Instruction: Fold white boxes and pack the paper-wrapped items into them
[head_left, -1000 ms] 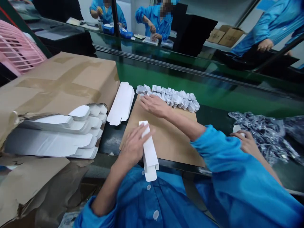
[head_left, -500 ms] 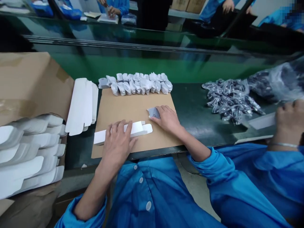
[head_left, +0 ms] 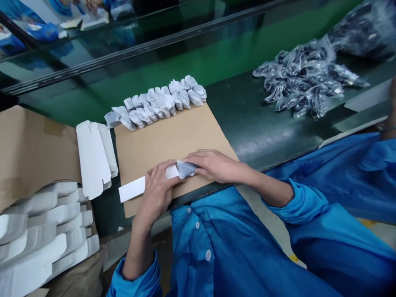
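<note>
On a brown cardboard sheet (head_left: 173,136) lies a long white paper box (head_left: 132,189), with my left hand (head_left: 159,185) wrapped over its middle. My right hand (head_left: 212,165) grips a small grey item in a thin translucent bag (head_left: 186,168) at the box's right end. The bagged item touches that end; whether part of it is inside the box I cannot tell. Two rows of similar white-wrapped items (head_left: 151,108) stand along the sheet's far edge.
Flat white cartons (head_left: 94,159) lie left of the sheet, beside a big cardboard box (head_left: 34,152) holding many more. Black items in clear plastic bags (head_left: 309,78) are heaped at the right. Another person's blue clothing (head_left: 334,177) is close on my right.
My right hand has brought the bagged item left and nearer to me, against the box's end. My left hand still holds the box. The camera view has tilted.
</note>
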{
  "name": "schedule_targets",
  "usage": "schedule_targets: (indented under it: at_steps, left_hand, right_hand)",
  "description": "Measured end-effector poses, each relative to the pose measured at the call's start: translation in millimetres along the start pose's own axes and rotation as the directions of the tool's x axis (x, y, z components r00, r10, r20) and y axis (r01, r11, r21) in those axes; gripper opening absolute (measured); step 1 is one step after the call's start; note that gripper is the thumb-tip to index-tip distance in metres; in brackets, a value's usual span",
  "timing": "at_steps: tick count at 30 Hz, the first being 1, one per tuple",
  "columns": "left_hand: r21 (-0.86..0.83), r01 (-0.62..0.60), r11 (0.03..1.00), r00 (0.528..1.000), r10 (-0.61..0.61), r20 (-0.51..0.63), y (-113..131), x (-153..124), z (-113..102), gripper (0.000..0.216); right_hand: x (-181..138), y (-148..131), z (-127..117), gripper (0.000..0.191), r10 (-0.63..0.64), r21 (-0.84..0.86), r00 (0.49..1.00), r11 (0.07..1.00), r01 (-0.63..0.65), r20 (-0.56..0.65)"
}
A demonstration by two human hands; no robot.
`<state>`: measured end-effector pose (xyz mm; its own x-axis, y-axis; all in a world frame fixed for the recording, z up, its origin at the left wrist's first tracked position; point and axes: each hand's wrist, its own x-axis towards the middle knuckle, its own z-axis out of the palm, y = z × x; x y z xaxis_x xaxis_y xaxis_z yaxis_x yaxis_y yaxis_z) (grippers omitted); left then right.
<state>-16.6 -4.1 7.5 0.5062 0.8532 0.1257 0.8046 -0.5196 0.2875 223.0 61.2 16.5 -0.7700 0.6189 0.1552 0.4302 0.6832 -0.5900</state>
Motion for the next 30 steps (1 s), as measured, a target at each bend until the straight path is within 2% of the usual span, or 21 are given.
schedule_targets:
  at_steps: [3, 6, 9, 11, 14, 16, 19, 20, 22, 24, 26, 28, 30]
  left_hand:
    - [-0.025, -0.026, 0.999, 0.999, 0.025, -0.021, -0.1, -1.9, 1.9, 0.035]
    - [-0.005, 0.013, 1.0, 0.995, -0.013, -0.1, -0.6, -4.6, 7.1, 0.032]
    - [0.03, 0.021, 0.999, 0.978, -0.015, -0.207, 0.3, -8.6, 11.0, 0.031]
    - [0.051, -0.015, 0.999, 0.97, 0.027, -0.243, 1.8, -11.0, 10.7, 0.029]
    - [0.05, -0.082, 0.995, 0.956, 0.092, -0.278, 3.1, -12.7, 9.4, 0.027]
    - [0.035, -0.088, 0.996, 0.937, 0.095, -0.337, 3.7, -12.1, 12.9, 0.025]
    - [0.053, -0.034, 0.998, 0.888, 0.055, -0.456, 10.8, -6.6, 28.1, 0.023]
    - [0.063, -0.008, 0.998, 0.866, 0.039, -0.499, 16.0, -3.2, 33.9, 0.023]
    - [0.059, 0.024, 0.998, 0.819, 0.014, -0.574, 27.9, 5.9, 41.2, 0.022]
    - [0.044, 0.025, 0.999, 0.795, 0.007, -0.606, 34.5, 15.4, 37.4, 0.024]
    - [0.071, 0.064, 0.995, 0.781, -0.005, -0.625, 27.1, 19.0, 20.8, 0.03]
    - [0.104, 0.256, 0.961, 0.742, -0.127, -0.658, 3.4, 12.2, -2.7, 0.042]
    - [0.084, 0.575, 0.814, 0.657, -0.398, -0.64, -31.0, -3.0, -23.4, 0.062]
  right_hand:
    - [6.4, -12.4, 12.4, 0.029, -0.011, -0.161, 0.997, 0.987, 0.022, 0.07]
    - [10.6, -22.9, 31.4, 0.033, 0.021, -0.185, 0.999, 0.982, -0.026, -0.029]
    - [9.4, -24.7, 52.1, 0.043, 0.082, 0.055, 0.969, 0.996, -0.071, -0.233]
    - [7.3, -21.0, 59.0, 0.048, 0.105, 0.221, 0.946, 0.975, -0.036, -0.308]
    - [6.6, -19.1, 56.7, 0.052, 0.061, 0.316, 0.948, 0.948, 0.043, -0.313]
    - [9.2, -24.0, 53.8, 0.053, 0.09, 0.443, 0.952, 0.895, 0.052, -0.293]
    - [17.6, -34.4, 57.9, 0.051, 0.289, 0.714, 0.924, 0.7, -0.025, -0.251]
    - [21.0, -36.3, 60.7, 0.049, 0.369, 0.757, 0.893, 0.652, -0.049, -0.259]
    - [27.2, -34.8, 62.2, 0.045, 0.498, 0.772, 0.813, 0.629, -0.097, -0.303]
    - [29.5, -23.2, 49.8, 0.042, 0.564, 0.745, 0.747, 0.652, -0.142, -0.351]
    - [24.2, 1.2, 17.1, 0.043, 0.573, 0.706, 0.743, 0.681, -0.195, -0.347]
    - [9.6, 38.6, -32.9, 0.048, 0.543, 0.624, 0.773, 0.739, -0.254, -0.327]
    - [-11.4, 83.1, -88.1, 0.042, 0.528, 0.469, 0.792, 0.808, -0.356, -0.307]
